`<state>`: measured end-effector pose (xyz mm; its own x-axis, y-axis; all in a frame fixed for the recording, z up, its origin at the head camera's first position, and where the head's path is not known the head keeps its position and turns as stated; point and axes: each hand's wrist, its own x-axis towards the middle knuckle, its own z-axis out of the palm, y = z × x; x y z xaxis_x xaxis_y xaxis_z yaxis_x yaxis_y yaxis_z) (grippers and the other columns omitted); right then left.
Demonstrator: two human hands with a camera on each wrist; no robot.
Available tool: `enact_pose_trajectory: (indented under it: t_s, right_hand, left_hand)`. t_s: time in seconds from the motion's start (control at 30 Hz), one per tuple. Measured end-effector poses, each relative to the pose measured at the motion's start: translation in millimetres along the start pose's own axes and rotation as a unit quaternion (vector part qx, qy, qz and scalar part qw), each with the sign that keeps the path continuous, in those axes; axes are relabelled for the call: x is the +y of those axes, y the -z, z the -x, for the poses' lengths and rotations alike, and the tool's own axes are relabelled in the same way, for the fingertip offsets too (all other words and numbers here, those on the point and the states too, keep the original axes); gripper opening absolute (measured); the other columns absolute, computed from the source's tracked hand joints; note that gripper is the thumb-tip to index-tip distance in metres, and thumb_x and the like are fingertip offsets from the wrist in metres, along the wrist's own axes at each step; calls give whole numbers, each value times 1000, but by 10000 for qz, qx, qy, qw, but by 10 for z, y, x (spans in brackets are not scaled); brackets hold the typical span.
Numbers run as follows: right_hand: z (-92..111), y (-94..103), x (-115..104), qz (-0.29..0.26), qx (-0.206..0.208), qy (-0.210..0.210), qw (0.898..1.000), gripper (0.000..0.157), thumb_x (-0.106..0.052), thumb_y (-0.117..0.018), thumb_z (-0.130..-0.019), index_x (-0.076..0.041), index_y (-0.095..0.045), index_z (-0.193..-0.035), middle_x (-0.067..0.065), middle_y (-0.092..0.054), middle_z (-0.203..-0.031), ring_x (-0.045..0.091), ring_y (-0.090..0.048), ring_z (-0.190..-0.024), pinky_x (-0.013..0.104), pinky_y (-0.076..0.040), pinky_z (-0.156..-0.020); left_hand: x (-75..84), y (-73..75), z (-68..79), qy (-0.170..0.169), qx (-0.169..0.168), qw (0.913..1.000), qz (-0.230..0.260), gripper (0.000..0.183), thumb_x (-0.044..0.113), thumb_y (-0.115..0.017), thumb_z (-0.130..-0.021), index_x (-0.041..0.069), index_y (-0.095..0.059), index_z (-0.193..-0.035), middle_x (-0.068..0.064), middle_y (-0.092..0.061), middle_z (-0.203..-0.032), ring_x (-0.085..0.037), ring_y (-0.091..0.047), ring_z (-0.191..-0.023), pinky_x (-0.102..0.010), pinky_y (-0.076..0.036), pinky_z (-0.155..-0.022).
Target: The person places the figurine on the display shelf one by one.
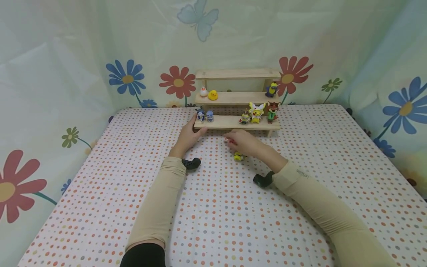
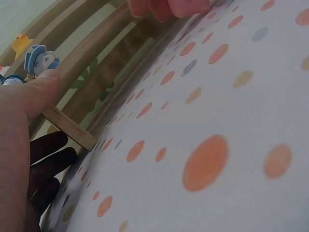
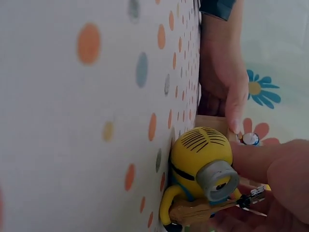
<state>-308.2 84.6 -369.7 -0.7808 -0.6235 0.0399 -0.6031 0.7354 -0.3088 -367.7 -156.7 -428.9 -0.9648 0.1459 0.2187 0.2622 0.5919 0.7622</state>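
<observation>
My left hand [image 1: 188, 137] grips the left end of the wooden tiered shelf [image 1: 230, 120], thumb by the front edge of the lowest board and fingers around the side. Beside that thumb stands a small blue-capped figure [image 2: 41, 60]. My right hand [image 1: 245, 142] is low in front of the shelf, fingers curled around a small red and white thing [image 1: 231, 141], mostly hidden by them. Under that hand is a yellow one-eyed Minion figure [image 3: 203, 154] with a brown guitar [image 3: 193, 211], also visible in the head view, near the tabletop.
On the lowest board are a dark blue figure [image 1: 200, 114], a small yellow figure [image 1: 245, 118], a white-hooded Pikachu [image 1: 256, 113] and a fox [image 1: 272, 112]. A white hen [image 1: 203, 92], a yellow duck [image 1: 212, 95] and another Minion [image 1: 272, 89] stand on the middle board.
</observation>
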Motion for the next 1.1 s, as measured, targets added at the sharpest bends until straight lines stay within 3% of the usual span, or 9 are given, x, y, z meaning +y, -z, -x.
enact_pose_trajectory:
  t_s: [0.2,0.6,0.73,0.87,1.1]
  right_hand:
    - [-3,-32,-79,6,-11,292,9996,33,-12,-60,-94,4,-62,-122,19,-56,-128,33,-53,-116,44,-45,-97]
    - [-25,-89,-120,288,-383,671,9966,22,-9,-63,-91,-7,-70,-111,20,-54,-125,30,-55,-112,41,-49,-88]
    - [-45,-69,-148,224,-368,460,9980,29,-12,-64,-91,-5,-66,-119,18,-54,-124,28,-57,-108,40,-50,-88]
    - [-55,8,-155,68,-47,112,9999,39,-18,-68,-88,-4,-62,-124,16,-57,-124,29,-58,-109,43,-49,-92]
    - [-234,256,-134,59,1089,-50,9940,39,-24,-74,-84,-5,-65,-116,15,-60,-119,29,-60,-103,43,-51,-86]
  left_hand:
    - [-22,28,11,-42,31,10000,-7,96,63,-55,-85,10,-15,-154,-9,-24,-157,-25,-27,-144,-39,-25,-116]
    - [-40,77,53,19,0,10000,2,95,62,-55,-86,10,-14,-154,-8,-23,-158,-24,-26,-144,-39,-25,-116]
    - [-24,88,72,29,50,10000,3,90,56,-56,-88,10,-14,-154,-9,-23,-158,-25,-26,-144,-39,-25,-116]
    - [4,58,83,44,38,10000,33,88,53,-57,-89,10,-14,-154,-9,-23,-158,-25,-26,-144,-39,-24,-117]
    - [29,27,36,14,-49,9999,-111,89,58,-55,-89,13,-13,-154,-7,-22,-158,-24,-25,-144,-39,-24,-117]
